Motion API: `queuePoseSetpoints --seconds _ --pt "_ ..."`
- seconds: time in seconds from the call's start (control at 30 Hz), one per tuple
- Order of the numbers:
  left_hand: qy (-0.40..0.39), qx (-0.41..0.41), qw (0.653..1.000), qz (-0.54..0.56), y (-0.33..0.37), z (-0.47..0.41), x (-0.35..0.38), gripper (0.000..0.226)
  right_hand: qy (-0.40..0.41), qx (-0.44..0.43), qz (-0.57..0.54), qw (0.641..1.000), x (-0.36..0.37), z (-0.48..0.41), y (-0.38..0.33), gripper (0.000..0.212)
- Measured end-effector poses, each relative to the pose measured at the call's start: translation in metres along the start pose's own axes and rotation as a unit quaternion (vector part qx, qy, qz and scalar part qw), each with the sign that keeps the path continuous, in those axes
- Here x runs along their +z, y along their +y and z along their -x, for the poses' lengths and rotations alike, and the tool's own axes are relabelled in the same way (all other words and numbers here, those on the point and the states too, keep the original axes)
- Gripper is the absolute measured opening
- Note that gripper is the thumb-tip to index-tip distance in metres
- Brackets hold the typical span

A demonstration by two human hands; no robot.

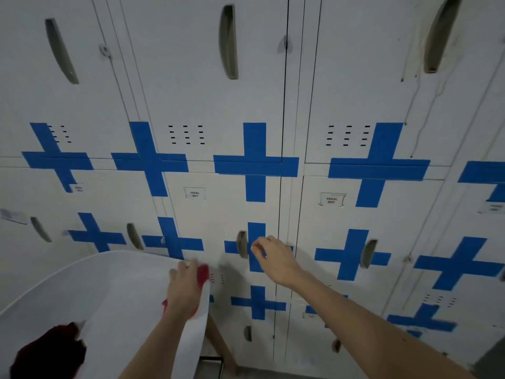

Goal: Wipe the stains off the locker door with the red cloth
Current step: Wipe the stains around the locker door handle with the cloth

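Note:
The red cloth is bunched under my left hand, which grips it at the rim of a white chair shell, just in front of the lockers. Red shows beyond my fingertips and beside my wrist. My right hand is raised to the pale locker door tagged 0011. Its fingers are loosely spread and hold nothing, beside the recessed handle and over a blue tape cross. I can make out no distinct stains on this door from here.
A wall of pale lockers fills the view, marked with many blue tape crosses. A dark red bundle lies in the chair seat at lower left. A wooden chair leg slants down beneath the shell. Grimy streaks mark the top-right door.

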State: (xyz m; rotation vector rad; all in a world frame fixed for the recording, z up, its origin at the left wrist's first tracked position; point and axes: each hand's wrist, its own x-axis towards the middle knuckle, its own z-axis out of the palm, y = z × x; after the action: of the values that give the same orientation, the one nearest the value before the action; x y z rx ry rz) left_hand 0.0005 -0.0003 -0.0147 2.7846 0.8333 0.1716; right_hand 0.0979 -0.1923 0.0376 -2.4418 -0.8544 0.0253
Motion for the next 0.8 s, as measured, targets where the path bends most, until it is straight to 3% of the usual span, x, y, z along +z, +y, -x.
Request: queuePoseSetpoints --seconds 0.1,0.2,0.3,0.37,0.43,0.6,0.67,0.73,0.8 --pt "0.098 0.103 0.985 0.094 0.057 -0.018 -0.052 0.029 0.022 0.003 -0.005 1.0 -0.032 -0.002 -0.007 0.029" --pt "0.145 0.196 0.958 0.15 0.119 -0.023 -0.11 0.027 0.051 -0.01 -0.031 0.998 -0.073 -0.004 -0.015 0.036" --pt "0.16 0.244 0.934 0.206 0.18 -0.021 -0.162 0.03 0.077 0.031 -0.144 0.986 -0.123 0.0 -0.025 0.039" --pt "0.15 0.267 0.915 0.262 0.218 -0.017 -0.19 0.03 0.118 0.087 -0.255 0.956 -0.159 0.002 -0.028 0.033" --pt "0.127 0.281 0.894 0.324 0.252 -0.013 -0.21 0.031 0.145 0.147 -0.373 0.904 -0.196 0.01 -0.031 0.038" --pt "0.068 0.293 0.859 0.415 0.323 -0.002 -0.234 0.033 0.114 0.28 -0.616 0.727 -0.256 0.03 0.002 0.052" --pt "0.048 0.286 0.852 0.436 0.344 0.001 -0.234 0.031 0.109 0.277 -0.703 0.646 -0.269 0.035 0.016 0.063" --pt "0.041 0.288 0.849 0.441 0.362 0.003 -0.229 0.03 0.124 0.236 -0.768 0.582 -0.283 0.041 0.027 0.06" --pt "0.009 0.303 0.854 0.422 0.375 0.006 -0.223 0.031 0.147 0.187 -0.789 0.566 -0.296 0.044 0.04 0.046"
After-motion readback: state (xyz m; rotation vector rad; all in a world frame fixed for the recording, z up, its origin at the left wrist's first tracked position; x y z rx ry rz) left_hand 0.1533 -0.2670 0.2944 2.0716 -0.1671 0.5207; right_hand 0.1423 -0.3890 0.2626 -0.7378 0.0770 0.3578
